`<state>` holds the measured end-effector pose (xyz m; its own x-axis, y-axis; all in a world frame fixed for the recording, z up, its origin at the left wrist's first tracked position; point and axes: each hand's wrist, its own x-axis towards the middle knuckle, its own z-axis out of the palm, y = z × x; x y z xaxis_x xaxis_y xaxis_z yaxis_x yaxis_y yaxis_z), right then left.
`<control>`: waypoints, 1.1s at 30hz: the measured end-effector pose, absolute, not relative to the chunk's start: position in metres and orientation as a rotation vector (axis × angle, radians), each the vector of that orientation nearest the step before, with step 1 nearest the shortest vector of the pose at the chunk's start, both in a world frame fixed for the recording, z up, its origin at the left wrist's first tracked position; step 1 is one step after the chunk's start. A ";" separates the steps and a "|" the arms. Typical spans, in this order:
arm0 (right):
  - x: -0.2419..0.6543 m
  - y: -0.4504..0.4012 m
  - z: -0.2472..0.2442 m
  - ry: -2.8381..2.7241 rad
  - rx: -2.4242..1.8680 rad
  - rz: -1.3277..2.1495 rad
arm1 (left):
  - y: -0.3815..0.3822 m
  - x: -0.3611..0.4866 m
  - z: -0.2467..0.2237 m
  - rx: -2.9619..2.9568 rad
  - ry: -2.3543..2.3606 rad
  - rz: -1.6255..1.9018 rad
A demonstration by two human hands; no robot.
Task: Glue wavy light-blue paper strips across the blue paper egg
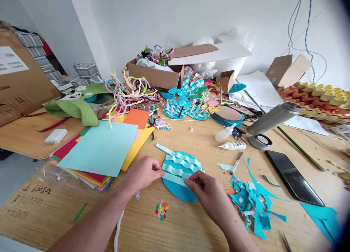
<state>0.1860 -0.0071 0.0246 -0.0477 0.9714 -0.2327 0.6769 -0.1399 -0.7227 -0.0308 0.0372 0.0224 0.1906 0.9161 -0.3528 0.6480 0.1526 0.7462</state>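
A round blue paper disc (177, 190) lies on the wooden table (191, 135), covered with light blue wavy paper strips (180, 164). My left hand (143, 173) pinches the left end of the lowest strip at the disc's left edge. My right hand (207, 192) presses the same strip's right end onto the disc with its fingertips. A loose light blue strip (165, 148) sticks out past the disc's upper left. Small coloured paper dots (162, 209) lie just in front of the disc.
A stack of coloured paper sheets (101, 150) lies at the left. Blue paper scraps (251, 201), a marker (236, 162), a glue bottle (232, 145) and a black phone (294, 177) sit at the right. Finished wavy discs (186, 106), pipe cleaners (131, 91) and cardboard boxes (155, 75) fill the back.
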 end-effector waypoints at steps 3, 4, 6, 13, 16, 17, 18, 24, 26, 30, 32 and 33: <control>0.186 -0.006 0.025 -1.761 -1.859 1.022 | 0.037 -0.031 0.020 1.529 1.545 0.355; 0.186 -0.006 0.025 -1.768 -1.867 1.019 | 0.037 -0.031 0.019 1.527 1.544 0.348; 0.186 -0.006 0.026 -1.784 -1.881 1.004 | 0.037 -0.031 0.018 1.529 1.552 0.333; 0.185 -0.008 0.023 -1.791 -1.888 0.944 | 0.037 -0.029 0.020 1.536 1.589 0.287; 0.184 -0.008 0.022 -1.771 -1.883 0.901 | 0.036 -0.027 0.023 1.523 1.603 0.298; 0.184 -0.008 0.022 -1.765 -1.885 0.891 | 0.036 -0.027 0.024 1.518 1.607 0.301; 0.183 -0.008 0.022 -1.761 -1.888 0.884 | 0.036 -0.027 0.025 1.515 1.610 0.302; 0.182 -0.009 0.024 -1.786 -1.904 0.855 | 0.036 -0.025 0.026 1.508 1.628 0.321; 0.182 -0.010 0.024 -1.793 -1.906 0.825 | 0.036 -0.025 0.025 1.501 1.634 0.343; 0.181 -0.010 0.026 -1.818 -1.936 0.813 | 0.036 -0.026 0.021 1.494 1.624 0.350; 0.180 -0.010 0.027 -1.829 -1.953 0.831 | 0.037 -0.028 0.019 1.507 1.606 0.340; 0.180 -0.010 0.028 -1.831 -1.955 0.838 | 0.037 -0.028 0.018 1.518 1.599 0.336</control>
